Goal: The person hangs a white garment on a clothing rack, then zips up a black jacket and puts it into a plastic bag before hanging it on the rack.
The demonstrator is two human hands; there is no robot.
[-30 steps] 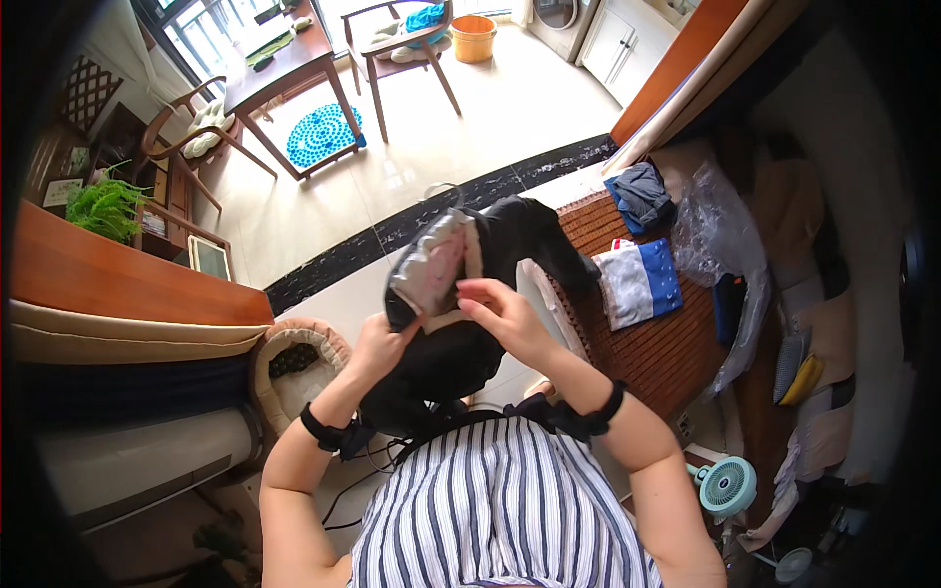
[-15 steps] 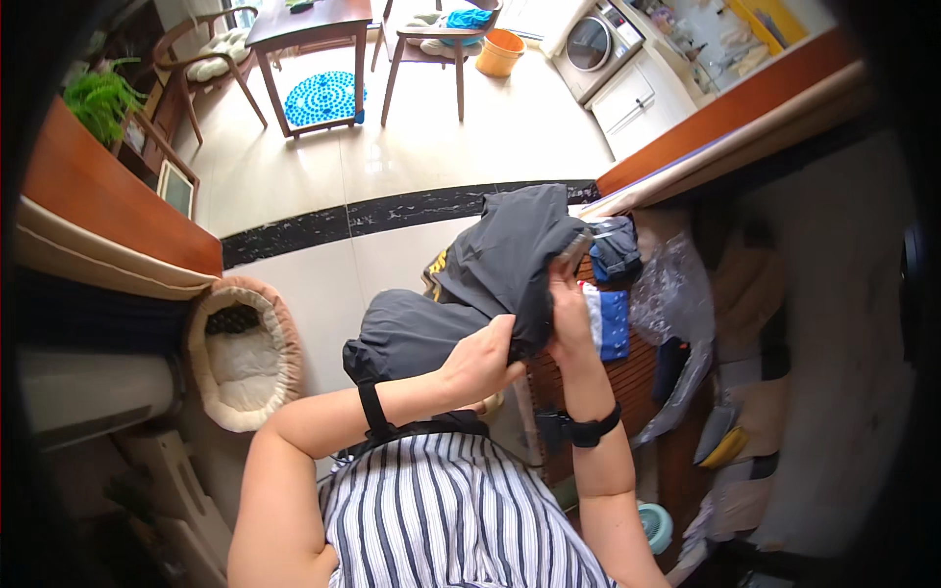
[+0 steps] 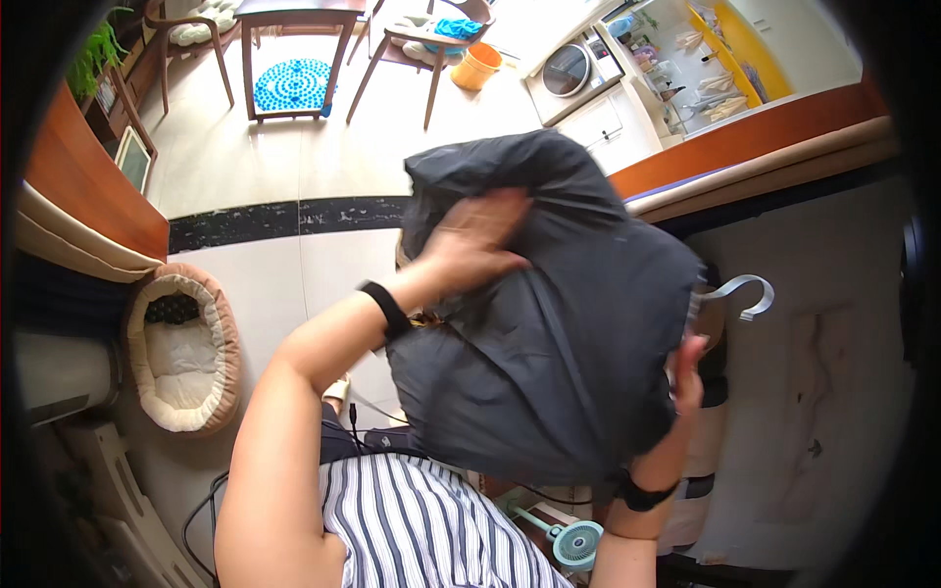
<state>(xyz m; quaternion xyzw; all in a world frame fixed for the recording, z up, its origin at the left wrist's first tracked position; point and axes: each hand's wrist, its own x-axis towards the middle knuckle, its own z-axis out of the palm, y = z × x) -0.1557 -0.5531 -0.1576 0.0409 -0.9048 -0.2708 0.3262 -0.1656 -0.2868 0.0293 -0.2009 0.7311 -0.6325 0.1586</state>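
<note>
A dark grey jacket [image 3: 549,363] of thin, crinkled cloth is held up in front of me, spread wide. A pale hanger hook [image 3: 747,286] sticks out past its right edge; the rest of the hanger is hidden. My left hand [image 3: 480,235] lies on the upper left of the cloth, smeared by motion, with the thumb away from the fingers. At the jacket's right edge, below the hook, my right hand [image 3: 689,377] grips the cloth. Part of that hand is covered by the fabric.
A beige pet bed [image 3: 186,358] rests on the floor at left. Below the jacket is a small mint-green fan [image 3: 576,544], with dark cables near my waist. Farther off stand a table [image 3: 299,18], chairs, an orange bucket [image 3: 476,67] and a washing machine [image 3: 569,71].
The bunched jacket has been spread out and shifted right, and the hanger hook has come into sight. My left hand has moved up over the cloth; my right hand has moved right and down.
</note>
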